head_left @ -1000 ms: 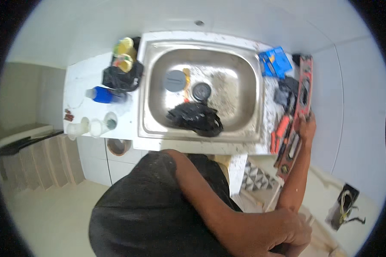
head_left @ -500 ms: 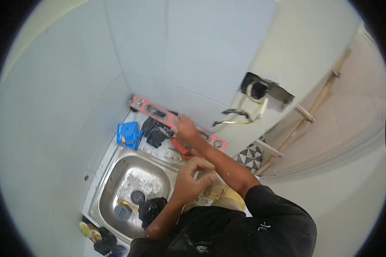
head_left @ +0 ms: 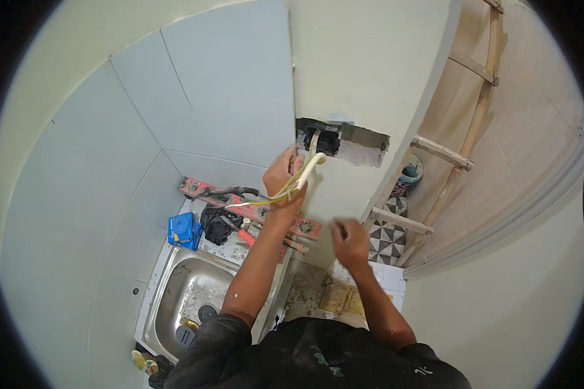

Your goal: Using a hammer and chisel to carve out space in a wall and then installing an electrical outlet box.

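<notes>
My left hand [head_left: 281,180] is raised against the wall beside a rectangular cut-out [head_left: 344,142] with a dark box [head_left: 329,141] in it. Its fingers are curled; what they hold, if anything, is hidden. A white cable [head_left: 313,167] with loose yellow-green and dark wires hangs from the box and crosses in front of this hand and wrist. Lower and to the right, my right hand [head_left: 350,243] is closed in front of the wall, its contents out of sight. Behind my left forearm, a red spirit level [head_left: 243,209] lies along the wall's base.
Left of my arm are a steel sink [head_left: 165,305], a blue box-like item [head_left: 184,229], a black plastic bag [head_left: 215,223] and a red-handled tool [head_left: 246,238]. A wooden ladder [head_left: 483,110] leans at the right, near a bucket [head_left: 411,170] and patterned floor tiles [head_left: 386,238].
My left hand has risen from above the counter to the cut-out and closed. My right hand has drawn back from over the spirit level toward the right. The view has shifted too.
</notes>
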### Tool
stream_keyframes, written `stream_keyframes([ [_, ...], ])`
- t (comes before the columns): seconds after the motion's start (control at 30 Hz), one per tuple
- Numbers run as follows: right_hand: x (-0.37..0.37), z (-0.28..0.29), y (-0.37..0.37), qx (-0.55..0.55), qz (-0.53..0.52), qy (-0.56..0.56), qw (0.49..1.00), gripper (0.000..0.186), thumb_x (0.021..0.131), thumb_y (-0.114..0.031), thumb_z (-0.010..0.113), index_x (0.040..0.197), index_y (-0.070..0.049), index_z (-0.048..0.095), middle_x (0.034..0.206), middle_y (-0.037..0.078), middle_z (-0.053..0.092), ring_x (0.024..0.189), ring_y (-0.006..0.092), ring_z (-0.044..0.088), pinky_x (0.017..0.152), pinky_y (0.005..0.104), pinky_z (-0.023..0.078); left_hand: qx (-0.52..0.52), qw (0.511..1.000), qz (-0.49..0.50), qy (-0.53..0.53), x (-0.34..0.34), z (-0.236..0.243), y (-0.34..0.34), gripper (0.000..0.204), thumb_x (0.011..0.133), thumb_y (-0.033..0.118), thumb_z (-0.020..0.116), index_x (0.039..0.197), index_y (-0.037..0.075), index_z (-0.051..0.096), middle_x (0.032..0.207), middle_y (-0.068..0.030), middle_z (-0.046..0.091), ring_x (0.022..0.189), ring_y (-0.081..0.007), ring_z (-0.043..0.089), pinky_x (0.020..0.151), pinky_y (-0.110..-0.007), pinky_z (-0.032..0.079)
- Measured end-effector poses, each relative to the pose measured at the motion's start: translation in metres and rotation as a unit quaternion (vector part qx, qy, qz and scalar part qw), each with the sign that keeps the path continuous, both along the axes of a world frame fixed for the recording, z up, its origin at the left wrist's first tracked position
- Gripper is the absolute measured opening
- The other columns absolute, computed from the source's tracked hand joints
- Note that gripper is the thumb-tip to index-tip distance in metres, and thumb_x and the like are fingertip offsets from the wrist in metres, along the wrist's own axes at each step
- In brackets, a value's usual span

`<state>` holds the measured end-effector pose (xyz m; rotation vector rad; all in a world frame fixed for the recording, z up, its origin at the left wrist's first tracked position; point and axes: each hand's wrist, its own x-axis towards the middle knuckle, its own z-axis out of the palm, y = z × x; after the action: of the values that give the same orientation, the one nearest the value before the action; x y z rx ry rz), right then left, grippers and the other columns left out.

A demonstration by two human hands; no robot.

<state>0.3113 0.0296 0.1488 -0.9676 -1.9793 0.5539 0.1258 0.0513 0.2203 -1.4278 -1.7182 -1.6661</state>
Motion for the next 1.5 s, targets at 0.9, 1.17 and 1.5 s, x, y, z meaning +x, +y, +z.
stream_keyframes([
  [0.9,-0.055,0.114,0.095,0.105,-0.062,-0.014,0.992,0.027,0.079,-0.019,0.058,0.066,0.003,0.054,0.065,0.027,0.055,0.065,0.0439,0.057,0.058,0.0494,0.045,-0.109,0.988,-0.111,0.004,0.019,0.021,-0.011,0.025,0.074,0.010,0.068,0.097,0.004,0.062,0.076,-0.0063,0.052,0.062,-0.0176,0.050,0.056,-0.031,0.041],
  [1.17,-0.056,0.113,0.068,-0.047,-0.079,-0.061,0.994,0.033,0.077,-0.027,0.055,0.076,0.005,0.064,0.074,0.031,0.060,0.075,0.0457,0.061,0.069,0.0504,0.049,-0.025,0.991,-0.124,0.042,0.012,0.020,-0.008,0.023,0.075,0.009,0.068,0.097,0.002,0.065,0.081,-0.0106,0.059,0.070,-0.0236,0.053,0.066,-0.034,0.044],
  [1.5,-0.037,0.140,0.050,-0.140,-0.024,-0.022,0.990,0.040,0.073,-0.032,0.059,0.071,0.008,0.061,0.073,0.030,0.060,0.068,0.0429,0.061,0.065,0.0468,0.049,-0.038,0.757,-0.383,-0.528,0.026,0.026,-0.040,0.026,0.088,0.028,0.058,0.095,0.003,0.055,0.084,-0.0043,0.060,0.073,-0.0120,0.058,0.062,-0.021,0.046],
])
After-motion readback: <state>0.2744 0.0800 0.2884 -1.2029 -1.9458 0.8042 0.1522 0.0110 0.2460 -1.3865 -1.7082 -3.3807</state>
